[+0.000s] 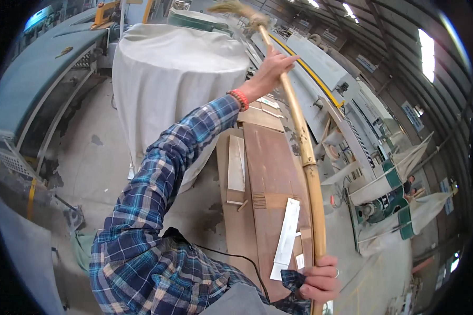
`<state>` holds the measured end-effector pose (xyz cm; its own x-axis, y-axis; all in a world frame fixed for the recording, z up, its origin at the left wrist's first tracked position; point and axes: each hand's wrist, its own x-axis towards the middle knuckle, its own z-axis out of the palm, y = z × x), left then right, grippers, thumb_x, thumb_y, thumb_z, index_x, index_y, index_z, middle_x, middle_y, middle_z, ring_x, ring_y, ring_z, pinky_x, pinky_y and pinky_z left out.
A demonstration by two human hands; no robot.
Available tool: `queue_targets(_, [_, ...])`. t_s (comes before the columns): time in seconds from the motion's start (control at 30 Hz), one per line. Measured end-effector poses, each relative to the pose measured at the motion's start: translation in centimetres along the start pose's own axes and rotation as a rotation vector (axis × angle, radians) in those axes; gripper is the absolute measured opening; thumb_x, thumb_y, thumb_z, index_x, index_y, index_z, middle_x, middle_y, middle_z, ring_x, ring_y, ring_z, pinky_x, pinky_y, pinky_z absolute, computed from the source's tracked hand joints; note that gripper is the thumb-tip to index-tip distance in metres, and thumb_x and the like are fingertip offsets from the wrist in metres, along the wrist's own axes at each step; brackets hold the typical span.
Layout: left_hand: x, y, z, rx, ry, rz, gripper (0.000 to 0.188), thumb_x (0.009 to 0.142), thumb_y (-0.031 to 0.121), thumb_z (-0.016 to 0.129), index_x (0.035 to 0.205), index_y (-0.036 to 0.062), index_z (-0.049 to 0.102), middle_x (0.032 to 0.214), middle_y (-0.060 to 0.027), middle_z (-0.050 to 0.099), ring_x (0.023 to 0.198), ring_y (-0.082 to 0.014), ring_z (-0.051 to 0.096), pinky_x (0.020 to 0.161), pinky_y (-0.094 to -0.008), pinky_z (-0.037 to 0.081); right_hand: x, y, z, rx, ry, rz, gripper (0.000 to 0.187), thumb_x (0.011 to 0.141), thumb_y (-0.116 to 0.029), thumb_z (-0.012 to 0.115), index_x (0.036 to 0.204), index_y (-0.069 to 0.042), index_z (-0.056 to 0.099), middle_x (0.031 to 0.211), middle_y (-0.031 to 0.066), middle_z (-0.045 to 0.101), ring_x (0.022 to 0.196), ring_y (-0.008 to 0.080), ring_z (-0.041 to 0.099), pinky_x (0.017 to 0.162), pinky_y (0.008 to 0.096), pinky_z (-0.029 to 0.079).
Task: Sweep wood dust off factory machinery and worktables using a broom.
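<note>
A broom with a long bamboo handle slants across the view from the lower right up to its straw head at the top. My left hand is closed round the upper handle, not far below the bristles, with the arm stretched forward. Down near the handle's lower end, my right hand is wrapped round the bamboo. The straw head is raised beyond the far end of a big sack-like white cloth bag.
Brown boards lie below the handle, with white strips on them. At left stands a blue-topped bench. Machinery with a yellow edge runs along the right. Farther right are white dust bags and another person.
</note>
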<state>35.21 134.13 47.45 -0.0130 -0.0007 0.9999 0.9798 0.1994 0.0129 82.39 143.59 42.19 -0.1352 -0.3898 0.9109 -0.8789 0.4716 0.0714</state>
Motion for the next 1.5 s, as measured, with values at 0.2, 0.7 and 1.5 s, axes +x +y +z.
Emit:
queue_targets(0.2, [-0.3, -0.8, -2.4, 0.063, -0.173, -0.042, 0.047, 0.076, 0.007, 0.069, 0.122, 0.0104, 0.058, 0.082, -0.0082, 0.065, 0.090, -0.0311, 0.058, 0.103, -0.0542, 0.033, 2.3, 0.7, -1.4, 0.019, 0.343, 0.050, 0.025, 0.087, -0.018, 0.054, 0.065, -0.016, 0.043, 0.058, -0.0012, 0.035, 0.055, 0.0145, 0.039, 0.062, 0.0367, 0.030])
queue_targets(0.7, [-0.5, -12.2, -9.9, 0.365, -0.025, 0.014, 0.035, 0.084, 0.007, 0.063, 0.119, 0.0093, 0.060, 0.073, -0.0091, 0.056, 0.076, -0.0291, 0.055, 0.081, -0.0401, 0.043, 2.5, 13.2, 3.5, 0.097, 0.168, 0.313, 0.023, 0.088, -0.028, 0.062, 0.078, -0.013, 0.049, 0.062, -0.0031, 0.039, 0.065, 0.0157, 0.046, 0.080, 0.0422, 0.045])
queue_targets(1.5, [1.9, -3.0, -10.1, 0.417, -0.117, 0.016, 0.037, 0.072, 0.010, 0.067, 0.107, 0.0189, 0.060, 0.070, -0.0006, 0.064, 0.070, -0.0222, 0.066, 0.067, -0.0380, 0.045, 8.1, 15.2, -9.9, 0.852, 0.413, 0.081, 0.022, 0.097, -0.007, 0.047, 0.114, 0.006, 0.053, 0.061, -0.0031, 0.030, 0.060, 0.0092, 0.030, 0.061, 0.0269, 0.029])
